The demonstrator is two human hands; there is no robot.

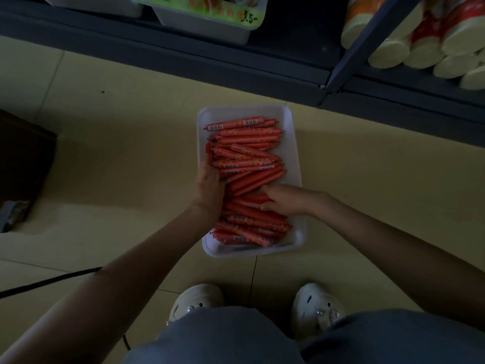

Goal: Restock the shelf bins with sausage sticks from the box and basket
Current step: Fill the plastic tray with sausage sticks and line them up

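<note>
Sausage sticks (249, 158) are heaped in the white tray (292, 143) on the floor, and both hands are in the pile: the left hand (210, 183) curls into it from its side, while the right hand (284, 200) pinches a bunch between thumb and fingers. Most lie crosswise, ends pointing hand to hand, squarely between the two. Beyond the fingertips sits a shelf bin (204, 27).

Looking down at a tray (294, 158) sitting on the floor (131, 153), just in front of the shelf (210, 61). Seeing sausage sticks (246, 143) piled in it, left hand (210, 185) digging in at the left side, right hand (283, 199) reaching in from the right. Seeing bins (204, 24) on the shelf behind.
</note>
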